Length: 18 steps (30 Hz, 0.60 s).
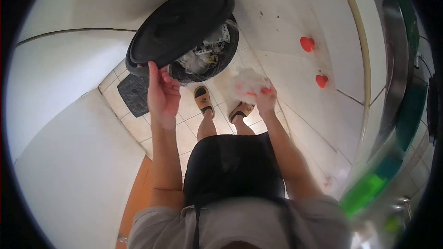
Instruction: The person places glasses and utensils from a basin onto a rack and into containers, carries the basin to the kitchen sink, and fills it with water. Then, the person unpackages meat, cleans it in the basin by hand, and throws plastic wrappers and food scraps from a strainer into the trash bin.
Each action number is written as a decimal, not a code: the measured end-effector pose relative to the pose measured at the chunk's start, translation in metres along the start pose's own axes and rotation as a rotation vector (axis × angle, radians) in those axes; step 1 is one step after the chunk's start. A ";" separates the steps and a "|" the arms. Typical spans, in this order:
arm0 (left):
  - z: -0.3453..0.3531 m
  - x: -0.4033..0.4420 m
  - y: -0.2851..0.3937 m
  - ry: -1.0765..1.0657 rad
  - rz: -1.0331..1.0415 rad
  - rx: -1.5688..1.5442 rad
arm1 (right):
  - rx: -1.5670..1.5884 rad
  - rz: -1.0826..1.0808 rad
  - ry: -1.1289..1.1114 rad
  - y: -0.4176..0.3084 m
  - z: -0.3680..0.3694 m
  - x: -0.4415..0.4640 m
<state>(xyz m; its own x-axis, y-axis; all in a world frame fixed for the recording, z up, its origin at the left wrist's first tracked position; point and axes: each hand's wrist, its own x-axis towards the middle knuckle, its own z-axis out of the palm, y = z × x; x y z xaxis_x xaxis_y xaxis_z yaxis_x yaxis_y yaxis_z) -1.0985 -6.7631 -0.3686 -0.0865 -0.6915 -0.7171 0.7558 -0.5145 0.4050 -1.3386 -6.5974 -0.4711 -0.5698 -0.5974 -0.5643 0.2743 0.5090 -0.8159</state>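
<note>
My left hand (164, 94) grips the near edge of a round black bin lid (177, 25), with the thumb on its rim. The lid is tilted up and to the left over a black trash bin (233, 48), so part of the mouth shows. Inside the bin lies crumpled clear plastic and wrapper trash (198, 60). To the right of the bin, my right hand (266, 97) is closed on a crumpled, whitish see-through plastic bag (249, 83) with red marks. The bag is blurred, and some of my right fingers are hidden by it.
A dark flat piece (134, 94) lies on the tiled floor (182, 131) left of the bin. My sandalled feet (203, 101) stand just before it. White panels close in on both sides; the right one carries red heart-shaped knobs (307, 44). A metal-edged counter (392, 60) runs along the right.
</note>
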 end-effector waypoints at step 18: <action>-0.002 0.010 0.034 -0.263 -0.190 -0.205 | -0.734 -0.955 -0.262 0.022 0.192 0.183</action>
<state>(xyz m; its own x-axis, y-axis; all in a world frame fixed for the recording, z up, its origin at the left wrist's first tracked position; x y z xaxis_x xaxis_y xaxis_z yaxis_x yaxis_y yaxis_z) -1.0725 -6.7866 -0.3627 -0.3810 -0.7134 -0.5881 0.8220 -0.5525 0.1376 -1.2880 -6.8142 -0.6168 -0.1074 -0.9840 0.1421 -0.7156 -0.0227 -0.6982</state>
